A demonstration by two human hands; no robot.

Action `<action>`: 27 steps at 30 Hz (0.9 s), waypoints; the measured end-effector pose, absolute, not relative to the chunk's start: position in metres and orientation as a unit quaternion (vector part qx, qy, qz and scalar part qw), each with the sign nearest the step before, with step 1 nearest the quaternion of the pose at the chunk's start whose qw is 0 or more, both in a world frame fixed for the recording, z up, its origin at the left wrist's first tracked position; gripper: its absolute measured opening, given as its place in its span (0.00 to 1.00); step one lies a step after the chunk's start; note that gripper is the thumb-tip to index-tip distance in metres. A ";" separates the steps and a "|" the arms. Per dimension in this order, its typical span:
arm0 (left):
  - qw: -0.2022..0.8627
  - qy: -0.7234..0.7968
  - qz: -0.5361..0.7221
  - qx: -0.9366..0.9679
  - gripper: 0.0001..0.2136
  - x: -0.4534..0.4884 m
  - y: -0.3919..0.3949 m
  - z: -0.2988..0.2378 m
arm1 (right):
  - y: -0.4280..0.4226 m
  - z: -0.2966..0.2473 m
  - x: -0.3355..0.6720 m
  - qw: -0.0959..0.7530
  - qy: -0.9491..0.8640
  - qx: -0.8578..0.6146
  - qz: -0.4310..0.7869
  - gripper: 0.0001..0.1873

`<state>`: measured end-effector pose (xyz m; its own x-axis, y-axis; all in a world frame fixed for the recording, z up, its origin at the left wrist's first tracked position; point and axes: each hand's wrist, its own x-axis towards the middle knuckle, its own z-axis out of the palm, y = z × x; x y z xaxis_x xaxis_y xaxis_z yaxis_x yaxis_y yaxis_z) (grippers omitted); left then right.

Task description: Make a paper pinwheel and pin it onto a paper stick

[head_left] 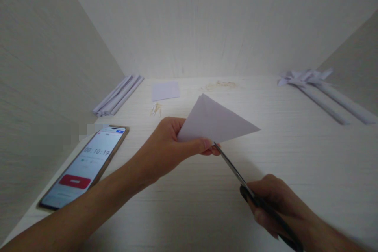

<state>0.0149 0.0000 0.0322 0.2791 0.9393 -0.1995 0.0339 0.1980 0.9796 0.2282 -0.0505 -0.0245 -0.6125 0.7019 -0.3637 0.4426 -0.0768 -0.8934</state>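
A folded sheet of white paper [217,120], shaped like a triangle with its sharp tip toward the right, is pinched by my left hand [174,139] at its lower left corner. My right hand [274,201] is wrapped round the black handles of a pair of scissors [233,168]. The blades point up and left, and their tip meets the paper's lower edge beside my left thumb. Whether the blades are apart at the tip, I cannot tell.
Several rolled paper tubes [119,95] lie at the back left, near a small white paper [165,91] and some small sticks [156,109]. A phone [85,165] showing a timer lies left. Paper rolls with frilled ends [321,90] lie back right. Walls enclose the surface.
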 end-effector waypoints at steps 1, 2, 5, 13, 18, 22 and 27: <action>0.612 0.474 0.366 0.516 0.02 0.015 0.000 0.033 | -0.051 -0.024 0.228 0.108 -0.669 -0.430 0.596 0.29; 0.612 0.475 0.364 0.517 0.02 0.015 0.000 0.033 | -0.050 -0.025 0.227 0.107 -0.668 -0.432 0.596 0.29; 0.611 0.476 0.367 0.515 0.02 0.017 -0.002 0.033 | -0.050 -0.024 0.225 0.113 -0.669 -0.429 0.596 0.30; 0.584 0.489 0.398 0.511 0.03 0.022 -0.007 0.027 | -0.052 -0.021 0.224 0.125 -0.664 -0.432 0.597 0.29; 0.568 0.499 0.413 0.507 0.03 0.024 -0.008 0.023 | -0.052 -0.025 0.225 0.143 -0.663 -0.434 0.593 0.29; 0.559 0.509 0.421 0.501 0.04 0.027 -0.009 0.022 | -0.052 -0.026 0.225 0.140 -0.657 -0.431 0.602 0.28; 0.547 0.520 0.429 0.497 0.04 0.029 -0.011 0.024 | -0.052 -0.022 0.224 0.138 -0.664 -0.431 0.595 0.28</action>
<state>0.0285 -0.0113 0.0242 0.0907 0.9857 -0.1424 0.0475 0.1385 0.9892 0.2240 -0.0519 -0.0216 -0.5910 0.7365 -0.3292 0.4083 -0.0788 -0.9094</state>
